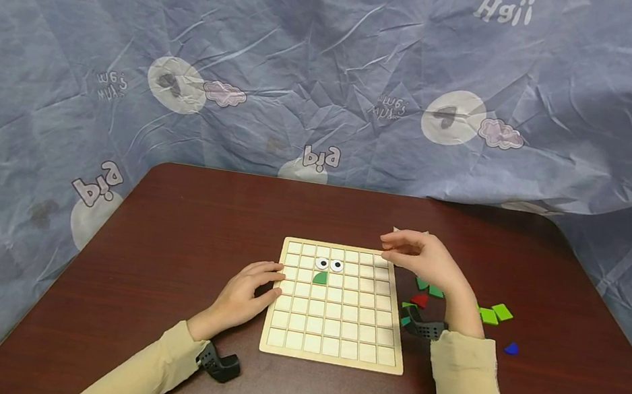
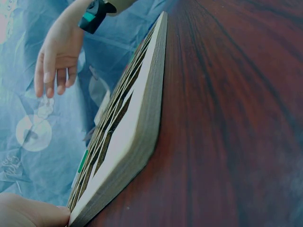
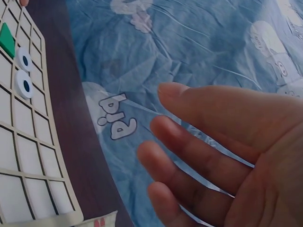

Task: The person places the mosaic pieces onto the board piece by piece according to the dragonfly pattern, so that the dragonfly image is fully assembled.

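Note:
A pale wooden grid board point(image 1: 326, 358) lies on the table. Two white googly-eye pieces point(image 1: 337, 266) sit side by side in its upper rows, and a green quarter-round piece point(image 1: 319, 278) fills a cell under the left eye. My left hand point(image 1: 243, 295) rests at the board's left edge, fingertips on the rim; its thumb point(image 2: 33, 211) shows against the edge in the left wrist view. Above the board's far right corner hovers my right hand point(image 1: 425, 261), with fingers loosely bent and nothing between them in the right wrist view point(image 3: 213, 156).
Right of the board lie a red piece point(image 1: 420, 300), several green pieces point(image 1: 435, 290), light-green squares point(image 1: 488, 316) and a blue piece point(image 1: 511, 348). A pale printed card point(image 3: 102, 221) lies beyond the board's far right corner, partly behind my right hand. A patterned cloth point(image 1: 332, 90) hangs behind the table.

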The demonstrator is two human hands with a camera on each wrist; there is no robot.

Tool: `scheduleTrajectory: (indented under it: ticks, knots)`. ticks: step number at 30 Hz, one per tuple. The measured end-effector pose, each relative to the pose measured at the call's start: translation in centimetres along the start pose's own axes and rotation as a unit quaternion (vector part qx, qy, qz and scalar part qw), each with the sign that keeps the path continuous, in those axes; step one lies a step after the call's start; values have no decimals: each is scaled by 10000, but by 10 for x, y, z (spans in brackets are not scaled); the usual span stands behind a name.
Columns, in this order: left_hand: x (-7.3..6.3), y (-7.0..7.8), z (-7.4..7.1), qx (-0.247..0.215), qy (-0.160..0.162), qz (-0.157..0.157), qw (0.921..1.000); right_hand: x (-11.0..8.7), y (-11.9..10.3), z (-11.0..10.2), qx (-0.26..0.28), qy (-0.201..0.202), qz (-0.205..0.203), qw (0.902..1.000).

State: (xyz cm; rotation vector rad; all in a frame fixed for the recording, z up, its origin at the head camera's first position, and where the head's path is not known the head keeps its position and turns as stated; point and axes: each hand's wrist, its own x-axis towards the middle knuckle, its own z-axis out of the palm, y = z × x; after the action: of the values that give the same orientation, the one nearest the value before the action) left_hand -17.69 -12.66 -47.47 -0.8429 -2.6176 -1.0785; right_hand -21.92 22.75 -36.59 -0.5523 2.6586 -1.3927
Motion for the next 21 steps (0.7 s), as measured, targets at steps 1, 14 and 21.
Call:
scheduleTrajectory:
  ticks: [1,14,21]
  knots:
    - [0,0,0,5,5,4,10000,-1,1,-2,-15,6,4,10000]
    - [0,1,0,-9,-6,-9,10000,-16,16,-25,0,211,212,9996]
    - [0,2,-1,-57,-41,-31,10000,-22,29,-33,-103,287,511,9982]
